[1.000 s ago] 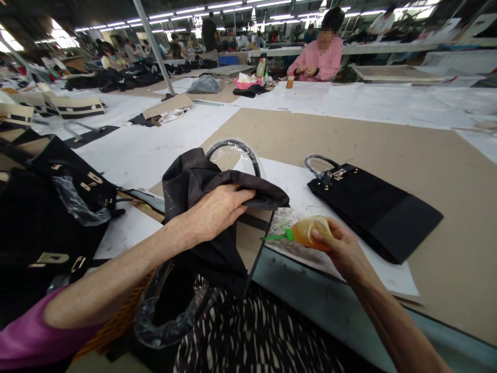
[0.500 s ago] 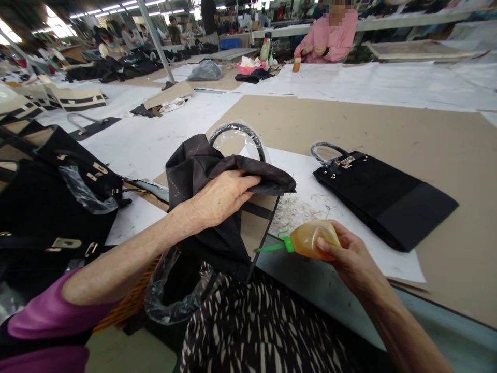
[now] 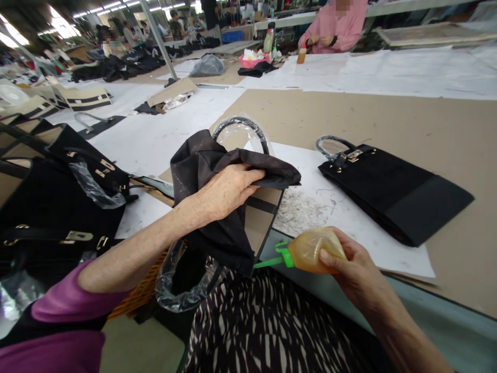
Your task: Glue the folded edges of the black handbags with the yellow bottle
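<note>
My left hand [image 3: 229,191] is closed on the dark lining of a black handbag [image 3: 217,233], folding the cloth back so the beige inner panel [image 3: 257,220] shows. The bag's plastic-wrapped handles stick out, one above on the table side and one hanging low near my lap. In my right hand [image 3: 349,259] is a squeeze bottle [image 3: 314,251] of amber liquid with a green cap. It lies tilted sideways, and its thin green nozzle reaches the lower edge of the beige panel. Whether liquid is coming out I cannot tell.
Another black handbag [image 3: 396,191] lies flat on white paper at the right. Several black bags [image 3: 58,197] are piled at the left. A wicker basket [image 3: 142,287] stands below. Across the table sits a person in pink [image 3: 337,26], near a pink basket [image 3: 252,62].
The bottle has come down slightly, its nozzle now lower along the panel's edge. My left hand keeps its hold on the lining. The whole view has shifted a little.
</note>
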Demonstrator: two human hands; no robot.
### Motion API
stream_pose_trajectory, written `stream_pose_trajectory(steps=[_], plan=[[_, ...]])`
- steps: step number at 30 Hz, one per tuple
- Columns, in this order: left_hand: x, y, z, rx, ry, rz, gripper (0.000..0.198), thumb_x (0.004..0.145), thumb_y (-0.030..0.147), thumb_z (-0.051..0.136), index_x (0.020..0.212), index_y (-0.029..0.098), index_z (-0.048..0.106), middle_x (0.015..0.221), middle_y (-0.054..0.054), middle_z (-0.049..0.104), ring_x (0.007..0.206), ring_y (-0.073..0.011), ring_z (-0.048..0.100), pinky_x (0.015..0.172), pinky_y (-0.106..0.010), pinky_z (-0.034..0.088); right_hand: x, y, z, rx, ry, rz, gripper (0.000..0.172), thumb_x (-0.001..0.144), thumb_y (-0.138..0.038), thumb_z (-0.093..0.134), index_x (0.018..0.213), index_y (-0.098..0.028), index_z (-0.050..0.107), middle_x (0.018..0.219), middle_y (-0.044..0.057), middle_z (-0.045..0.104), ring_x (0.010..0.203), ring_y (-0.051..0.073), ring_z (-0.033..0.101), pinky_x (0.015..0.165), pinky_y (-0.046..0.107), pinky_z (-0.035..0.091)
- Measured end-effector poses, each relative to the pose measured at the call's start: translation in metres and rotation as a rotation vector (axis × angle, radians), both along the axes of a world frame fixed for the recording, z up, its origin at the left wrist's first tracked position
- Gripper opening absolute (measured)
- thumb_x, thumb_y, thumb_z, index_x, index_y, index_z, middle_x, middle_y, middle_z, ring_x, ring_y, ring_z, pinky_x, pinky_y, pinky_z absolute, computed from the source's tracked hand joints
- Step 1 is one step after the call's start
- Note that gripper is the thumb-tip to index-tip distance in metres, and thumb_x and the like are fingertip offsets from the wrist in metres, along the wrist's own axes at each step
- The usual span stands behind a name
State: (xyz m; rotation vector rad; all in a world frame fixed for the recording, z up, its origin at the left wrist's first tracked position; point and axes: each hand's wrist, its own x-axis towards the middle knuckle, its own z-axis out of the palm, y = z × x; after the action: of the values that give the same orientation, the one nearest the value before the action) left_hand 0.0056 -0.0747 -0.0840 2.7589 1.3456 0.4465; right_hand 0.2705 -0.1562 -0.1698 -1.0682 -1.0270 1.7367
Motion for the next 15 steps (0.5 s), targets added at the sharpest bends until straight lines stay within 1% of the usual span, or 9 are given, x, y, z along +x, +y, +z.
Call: stream_pose_trajectory(steps=[5,8,12,15], plan=[[0.001,0.000,0.003,-0.013,0.007,0.010,0.023,0.083,0.014,0.052,0.104,0.014,0.063,0.094,-0.010,0.067,0.090,-0.0220,0.063,0.082,-0.037,0.052,-0.003,-0.006,0.004,-0.056,0.061,-0.032,0.035,0.064,-0.039,0.084,0.087,-0.019,0.067,0.078,0.003,0.061,0.069,0.016,0.055,0.061,0.020,0.045],[0.000,0.000,0.004,-0.010,0.008,0.008,0.023,0.083,0.013,0.052,0.102,0.014,0.064,0.094,-0.009,0.067,0.089,-0.0216,0.063,0.081,-0.036,0.052,-0.001,-0.007,0.001,-0.107,0.087,-0.083,0.036,0.065,-0.038,0.084,0.089,-0.019,0.067,0.082,0.005,0.063,0.073,0.018,0.057,0.064,0.022,0.048],[-0.001,0.001,0.002,0.003,0.002,0.000,0.023,0.083,0.013,0.051,0.102,0.016,0.064,0.096,-0.009,0.067,0.090,-0.0207,0.063,0.081,-0.034,0.052,0.002,-0.008,-0.006,-0.148,0.077,-0.136,0.039,0.067,-0.039,0.082,0.096,-0.019,0.067,0.090,0.008,0.063,0.075,0.022,0.058,0.063,0.027,0.052],[-0.001,0.001,0.002,0.004,0.001,0.005,0.023,0.083,0.014,0.051,0.102,0.017,0.064,0.097,-0.008,0.066,0.091,-0.0202,0.063,0.082,-0.034,0.051,0.002,-0.009,-0.009,-0.162,0.084,-0.130,0.040,0.068,-0.039,0.081,0.098,-0.018,0.066,0.093,0.009,0.063,0.077,0.023,0.059,0.062,0.029,0.053]])
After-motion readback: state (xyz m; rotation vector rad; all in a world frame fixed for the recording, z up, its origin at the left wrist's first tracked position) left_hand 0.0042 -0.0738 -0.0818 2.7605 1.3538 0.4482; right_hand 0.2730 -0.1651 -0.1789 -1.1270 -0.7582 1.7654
